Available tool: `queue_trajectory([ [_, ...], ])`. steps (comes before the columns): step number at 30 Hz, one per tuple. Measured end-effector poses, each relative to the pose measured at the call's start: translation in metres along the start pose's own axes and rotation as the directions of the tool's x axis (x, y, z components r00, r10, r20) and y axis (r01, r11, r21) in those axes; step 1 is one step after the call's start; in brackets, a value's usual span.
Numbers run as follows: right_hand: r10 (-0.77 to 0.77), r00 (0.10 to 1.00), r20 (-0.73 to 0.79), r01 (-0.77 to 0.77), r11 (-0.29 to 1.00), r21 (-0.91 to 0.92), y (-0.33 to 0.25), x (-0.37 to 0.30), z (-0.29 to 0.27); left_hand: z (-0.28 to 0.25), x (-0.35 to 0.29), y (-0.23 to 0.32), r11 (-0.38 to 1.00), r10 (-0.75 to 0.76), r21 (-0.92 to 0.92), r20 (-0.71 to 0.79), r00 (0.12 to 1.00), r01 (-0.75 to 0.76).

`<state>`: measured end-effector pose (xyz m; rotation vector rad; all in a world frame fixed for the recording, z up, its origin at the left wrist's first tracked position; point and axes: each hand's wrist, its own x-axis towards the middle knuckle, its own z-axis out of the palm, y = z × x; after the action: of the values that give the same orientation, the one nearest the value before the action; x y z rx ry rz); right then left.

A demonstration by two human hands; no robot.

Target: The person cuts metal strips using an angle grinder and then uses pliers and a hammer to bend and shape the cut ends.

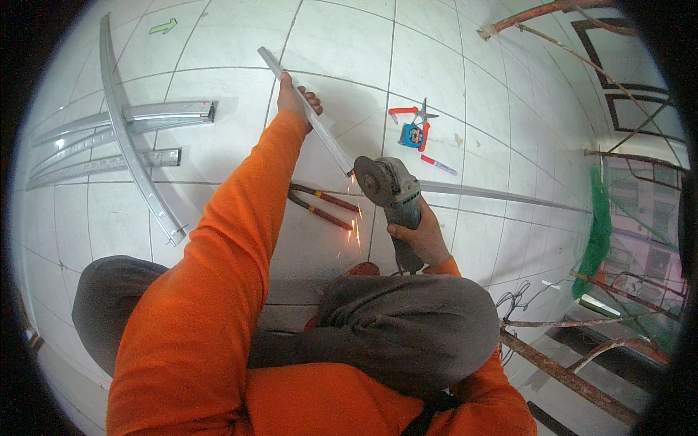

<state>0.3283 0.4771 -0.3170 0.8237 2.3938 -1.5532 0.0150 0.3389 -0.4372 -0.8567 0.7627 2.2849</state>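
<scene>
My left hand (297, 100) is closed round a thin silver metal profile (331, 147), which slants from upper left down to the right. In my right hand (427, 236) is a grey angle grinder (399, 190), gripped by its body. The grinder's disc (374, 180) meets the lower right end of the profile. Orange sparks (354, 231) fall below that contact point. Under the sparks, snips with red and yellow handles (323, 206) lie on the floor, their far end hidden behind my left sleeve.
Several silver metal channels (123, 116) lie crossed on the tiles at left. Right of the grinder are red-handled snips (423, 112), a blue tape measure (412, 136) and a red-and-white marker (438, 165). A long metal strip (509, 196) runs rightward. Rusty scaffold tubes (567, 374) and green netting (598, 232) stand at right.
</scene>
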Motion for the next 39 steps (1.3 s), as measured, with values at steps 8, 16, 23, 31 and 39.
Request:
queue_trajectory([
  [8, -0.056, 0.997, 0.044, 0.054, 0.998, 0.037, 0.007, 0.001, -0.002, 0.003, 0.000, -0.002, 1.000, -0.007, -0.001, -0.011, 1.000, 0.007],
  [16, -0.007, 1.000, 0.026, 0.006, 0.999, 0.043, -0.026, -0.003, 0.008, -0.006, 0.007, -0.001, 1.000, 0.007, 0.022, -0.002, 1.000, -0.007],
  [23, 0.038, 0.999, 0.019, -0.041, 0.982, 0.184, -0.011, 0.000, 0.008, -0.001, 0.004, -0.003, 0.999, -0.017, 0.036, 0.003, 1.000, 0.017],
  [31, 0.004, 0.999, 0.048, -0.017, 0.965, 0.260, -0.006, 0.005, 0.008, 0.003, -0.003, -0.003, 1.000, -0.016, 0.010, -0.062, 0.998, 0.016],
  [39, -0.118, 0.992, 0.050, 0.077, 0.860, 0.504, -0.036, 0.003, 0.018, 0.001, -0.005, -0.003, 1.000, 0.011, 0.027, -0.090, 0.996, -0.009],
])
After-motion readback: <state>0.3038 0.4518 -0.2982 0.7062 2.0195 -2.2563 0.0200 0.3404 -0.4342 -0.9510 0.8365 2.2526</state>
